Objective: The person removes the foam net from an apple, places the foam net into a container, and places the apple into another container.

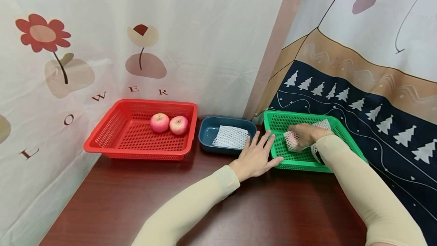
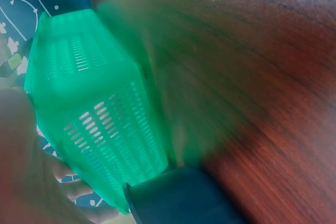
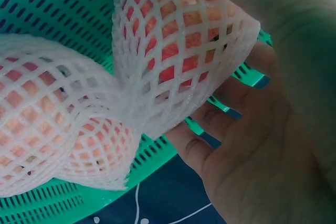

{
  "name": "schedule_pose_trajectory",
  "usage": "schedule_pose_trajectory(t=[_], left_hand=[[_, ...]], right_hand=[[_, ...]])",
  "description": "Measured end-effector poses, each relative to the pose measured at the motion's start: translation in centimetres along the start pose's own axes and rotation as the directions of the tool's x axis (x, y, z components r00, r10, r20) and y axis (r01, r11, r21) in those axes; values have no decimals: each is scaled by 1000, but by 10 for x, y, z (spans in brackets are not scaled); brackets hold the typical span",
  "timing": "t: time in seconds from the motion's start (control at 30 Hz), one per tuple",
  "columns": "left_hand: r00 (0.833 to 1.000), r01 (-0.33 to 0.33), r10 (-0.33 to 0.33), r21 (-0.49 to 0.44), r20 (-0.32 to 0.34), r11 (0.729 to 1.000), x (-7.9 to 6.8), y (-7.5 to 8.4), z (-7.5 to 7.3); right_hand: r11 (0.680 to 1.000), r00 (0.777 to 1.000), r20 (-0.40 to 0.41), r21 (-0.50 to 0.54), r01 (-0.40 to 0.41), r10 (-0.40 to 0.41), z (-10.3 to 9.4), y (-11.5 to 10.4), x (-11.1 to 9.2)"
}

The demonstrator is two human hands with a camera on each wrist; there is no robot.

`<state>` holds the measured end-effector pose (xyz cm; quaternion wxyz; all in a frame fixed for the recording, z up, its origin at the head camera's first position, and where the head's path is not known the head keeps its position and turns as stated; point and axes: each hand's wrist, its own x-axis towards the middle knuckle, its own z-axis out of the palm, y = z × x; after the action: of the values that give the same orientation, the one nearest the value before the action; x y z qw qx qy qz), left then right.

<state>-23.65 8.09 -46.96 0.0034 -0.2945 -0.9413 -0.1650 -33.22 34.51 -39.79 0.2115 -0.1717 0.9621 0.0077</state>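
Observation:
In the head view my right hand (image 1: 305,135) reaches into the green basket (image 1: 297,165) and grips an apple in a white foam net (image 1: 291,141). The right wrist view shows that netted apple (image 3: 184,45) between thumb and fingers, red and yellow through the mesh. Beside it in the basket lie another netted fruit (image 3: 29,114) and a smaller-looking netted one (image 3: 100,148). My left hand (image 1: 254,158) has its fingers spread at the basket's near left corner, seemingly touching the rim. From the left wrist, the basket's slotted side (image 2: 110,124) shows, with the hand partly cut off.
A dark blue box (image 1: 204,139) with an empty white foam net (image 1: 232,136) stands left of the green basket. Farther left, a red basket (image 1: 136,154) contains two bare apples, a left one (image 1: 159,122) and a right one (image 1: 179,125). Printed curtains (image 1: 211,41) hang behind the brown table (image 1: 136,196).

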Motion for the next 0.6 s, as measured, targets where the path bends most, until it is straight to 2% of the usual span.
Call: schedule_pose_trajectory(t=[0.2,0.43,0.6], left_hand=[[1000,1,-1,15,0,1000,0,0,0],[1000,-2,2,23,2,1000,-1,0,1],[1000,-4,4,26,-3,1000,0,-1,0]], right_hand=[[1000,1000,-14,31,5,-5,0,-1,0],[996,996,-63,56,74,-70,-2,-8,-10],[994,993,-87,65,85,-79,-3,-9,-13]])
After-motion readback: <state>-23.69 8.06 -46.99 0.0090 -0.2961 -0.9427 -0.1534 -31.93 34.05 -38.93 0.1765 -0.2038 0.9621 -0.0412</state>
